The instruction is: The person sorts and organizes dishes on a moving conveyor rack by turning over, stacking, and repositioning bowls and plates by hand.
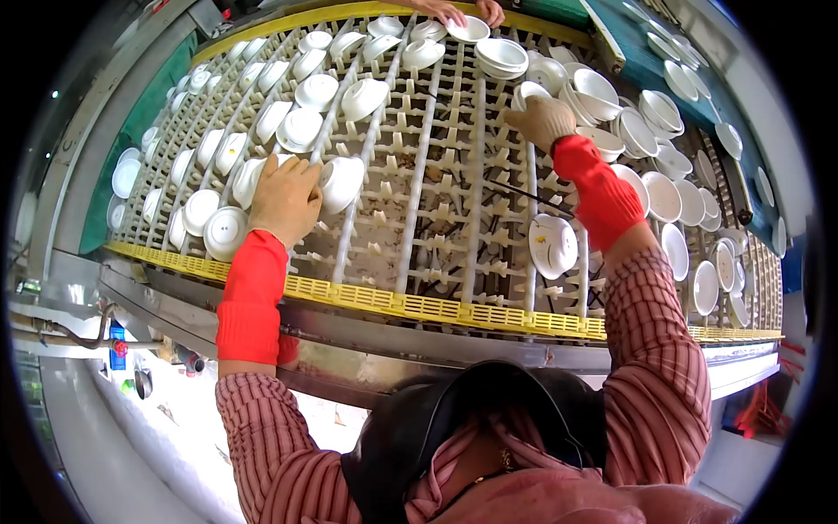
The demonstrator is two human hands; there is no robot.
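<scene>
My left hand [286,199], in a tan glove with a red cuff, rests low over the pegs of the white conveyor rack. Its fingers reach forward, slightly apart, between a tilted white bowl [247,182] on its left and another white bowl [342,184] on its right. It seems to touch them without a clear grip. On the right, my right hand [543,124], gloved the same way, has its fingers closed around the edge of a white bowl [527,93] beside the piled bowls. Its fingertips are partly hidden.
Overturned white bowls [301,127] sit in rows on the left. Many loose bowls [637,133] crowd the right, with one bowl [552,246] lying nearer. Another person's hands [445,12] hold a bowl at the far edge. A yellow guard [419,307] runs along the front; a green belt [698,92] carries bowls.
</scene>
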